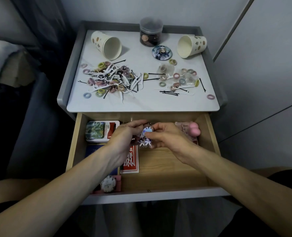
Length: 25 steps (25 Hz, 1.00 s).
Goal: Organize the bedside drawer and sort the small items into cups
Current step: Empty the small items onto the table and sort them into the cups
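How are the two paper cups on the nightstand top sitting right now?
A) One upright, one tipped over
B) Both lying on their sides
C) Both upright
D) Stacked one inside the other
B: the left paper cup and the right paper cup each lie on their sides, apart from each other on the nightstand top, with their open mouths facing the camera.

Cups (107, 46) on tabletop (141, 103) behind drawer (167, 161) holding, apparently, keychains (146, 137).
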{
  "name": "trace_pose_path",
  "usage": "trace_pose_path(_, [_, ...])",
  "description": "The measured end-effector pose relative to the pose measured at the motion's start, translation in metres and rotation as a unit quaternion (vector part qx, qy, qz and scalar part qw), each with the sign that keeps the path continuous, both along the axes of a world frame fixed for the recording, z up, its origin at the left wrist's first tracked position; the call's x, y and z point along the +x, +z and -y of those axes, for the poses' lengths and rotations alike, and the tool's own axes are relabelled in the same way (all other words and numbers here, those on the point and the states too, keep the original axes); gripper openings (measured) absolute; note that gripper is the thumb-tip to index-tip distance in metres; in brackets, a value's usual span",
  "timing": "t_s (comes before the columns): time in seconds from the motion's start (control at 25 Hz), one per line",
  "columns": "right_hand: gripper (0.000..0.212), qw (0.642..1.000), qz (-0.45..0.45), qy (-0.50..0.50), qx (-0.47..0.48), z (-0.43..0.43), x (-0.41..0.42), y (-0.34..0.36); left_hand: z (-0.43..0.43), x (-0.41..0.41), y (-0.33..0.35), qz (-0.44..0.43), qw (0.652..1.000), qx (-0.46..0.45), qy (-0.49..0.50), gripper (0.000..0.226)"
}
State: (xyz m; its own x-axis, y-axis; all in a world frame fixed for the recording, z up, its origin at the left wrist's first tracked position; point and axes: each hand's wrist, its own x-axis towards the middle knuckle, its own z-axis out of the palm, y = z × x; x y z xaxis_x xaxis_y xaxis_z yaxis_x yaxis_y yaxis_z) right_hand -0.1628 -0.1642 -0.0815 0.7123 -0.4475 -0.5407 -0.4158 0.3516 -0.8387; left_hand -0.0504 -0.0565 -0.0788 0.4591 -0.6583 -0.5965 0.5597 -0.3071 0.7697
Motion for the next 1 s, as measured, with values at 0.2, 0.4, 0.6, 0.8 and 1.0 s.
trace_pose_path(0.2, [0.023, 0.999, 0.004, -0.023, 0.028, 0.0, 0.002, -0.003, 0.005, 0.005, -0.001, -0.066, 0.997, -0.023, 0.017, 0.032])
trace_pose_path(0.4, [0.023, 0.996, -0.042, 0.053, -0.056, -0.013, 0.0, -0.014, 0.007, 0.031, -0.008, 0.275, 0.954, 0.058, -0.103, 0.031])
trace_pose_path(0.6, [0.021, 0.983, -0.131, 0.078, -0.098, -0.022, 0.003, -0.054, 0.009, 0.027, -0.034, 0.495, 0.808, 0.151, -0.282, 0.024])
trace_pose_path(0.8, [0.013, 0.976, -0.149, 0.088, -0.13, -0.022, 0.006, -0.065, 0.01, 0.026, -0.053, 0.516, 0.784, 0.158, -0.308, 0.02])
trace_pose_path(1.0, [0.012, 0.962, -0.177, 0.08, -0.189, -0.021, 0.003, -0.068, 0.011, 0.029, -0.06, 0.53, 0.774, 0.154, -0.31, 0.022])
